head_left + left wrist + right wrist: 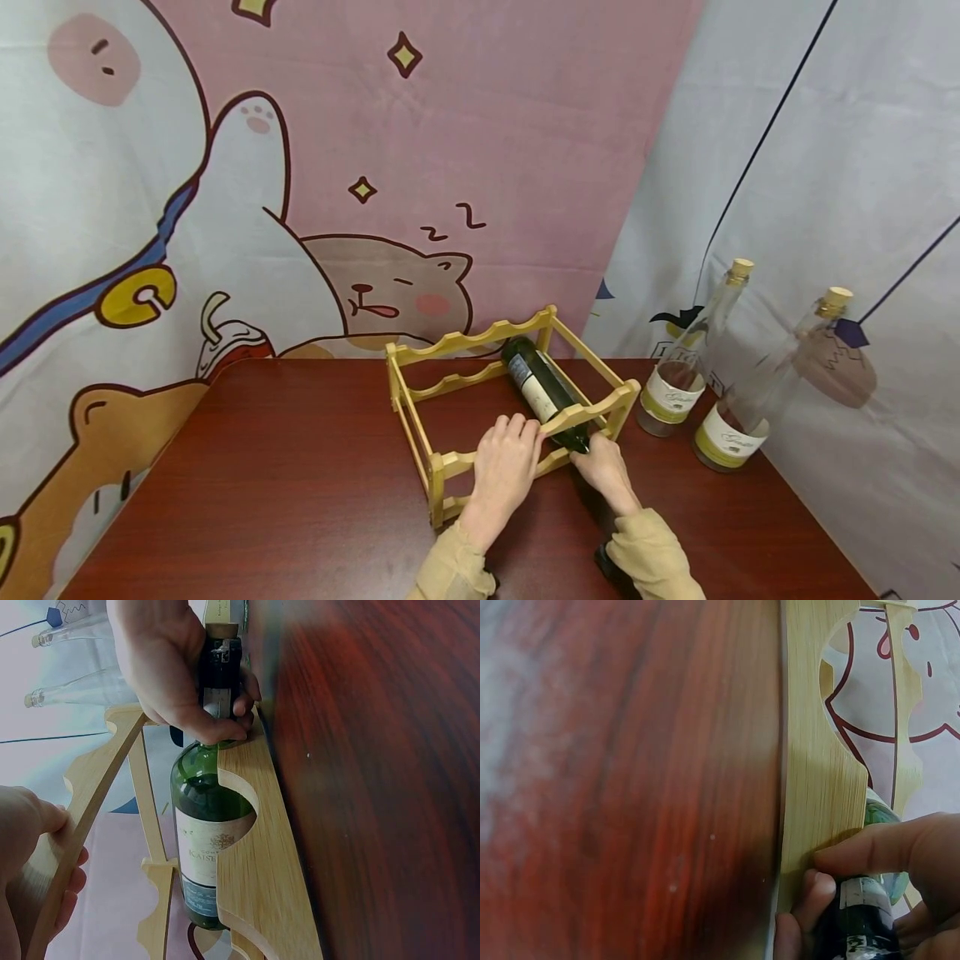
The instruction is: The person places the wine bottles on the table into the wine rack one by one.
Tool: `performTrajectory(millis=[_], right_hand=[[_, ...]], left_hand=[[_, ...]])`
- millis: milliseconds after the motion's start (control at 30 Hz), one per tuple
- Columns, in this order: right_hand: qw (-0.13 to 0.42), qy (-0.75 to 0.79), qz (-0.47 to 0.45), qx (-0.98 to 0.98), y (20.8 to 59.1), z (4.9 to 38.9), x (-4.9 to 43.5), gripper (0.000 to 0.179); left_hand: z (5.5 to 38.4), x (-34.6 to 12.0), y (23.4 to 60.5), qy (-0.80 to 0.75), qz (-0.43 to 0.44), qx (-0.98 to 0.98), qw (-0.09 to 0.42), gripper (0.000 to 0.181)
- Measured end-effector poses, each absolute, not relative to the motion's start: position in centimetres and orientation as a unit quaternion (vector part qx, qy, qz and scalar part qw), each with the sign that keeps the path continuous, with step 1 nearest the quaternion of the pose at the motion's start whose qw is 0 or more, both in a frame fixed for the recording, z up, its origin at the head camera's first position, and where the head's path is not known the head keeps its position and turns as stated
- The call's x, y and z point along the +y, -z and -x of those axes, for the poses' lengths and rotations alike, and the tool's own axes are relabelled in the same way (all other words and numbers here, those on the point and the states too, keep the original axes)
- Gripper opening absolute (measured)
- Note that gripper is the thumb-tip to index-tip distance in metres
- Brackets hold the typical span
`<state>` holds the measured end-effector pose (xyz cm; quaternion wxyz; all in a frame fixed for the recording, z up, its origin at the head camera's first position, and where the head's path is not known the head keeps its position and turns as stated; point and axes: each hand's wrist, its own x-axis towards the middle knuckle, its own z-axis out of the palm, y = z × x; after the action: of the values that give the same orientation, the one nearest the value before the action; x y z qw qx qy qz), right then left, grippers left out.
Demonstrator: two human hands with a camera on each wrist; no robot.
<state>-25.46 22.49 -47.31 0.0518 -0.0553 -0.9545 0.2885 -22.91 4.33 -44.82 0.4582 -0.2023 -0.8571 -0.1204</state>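
A dark green wine bottle with a pale label lies on the top tier of a light wooden rack, its neck toward me. My right hand grips the bottle's neck at the rack's front rail; its fingers curl round the dark foil. My left hand holds the front top rail just left of the bottle, fingers over the wood. The bottle's body sits in a scalloped notch.
Two clear corked bottles with pale labels stand at the table's right side, by the curtain. The rack stands on a dark red wooden table. A cartoon cloth hangs behind.
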Motion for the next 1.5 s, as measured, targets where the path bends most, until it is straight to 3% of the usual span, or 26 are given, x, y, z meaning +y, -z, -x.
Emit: performTrajectory(millis=[300, 567, 1033, 1500], right_hand=[[0.061, -0.288, 0.031, -0.955, 47.0, 25.6, 22.3, 0.041], [0.048, -0.278, 0.026, -0.959, 46.9, 26.0, 22.5, 0.037], [-0.026, -0.315, 0.035, -0.948, 46.5, 26.5, 22.8, 0.03], [-0.034, -0.328, 0.041, -0.943, 46.5, 26.8, 23.0, 0.044]], left_hand=[[22.9, 4.4, 44.8, 0.123, 0.199, -0.858, 0.457, 0.012], [22.8, 4.4, 44.7, 0.118, 0.199, -0.86, 0.454, 0.011], [22.8, 4.3, 44.8, 0.122, 0.202, -0.855, 0.461, 0.012], [22.8, 4.3, 44.7, 0.126, 0.201, -0.857, 0.458, 0.011]])
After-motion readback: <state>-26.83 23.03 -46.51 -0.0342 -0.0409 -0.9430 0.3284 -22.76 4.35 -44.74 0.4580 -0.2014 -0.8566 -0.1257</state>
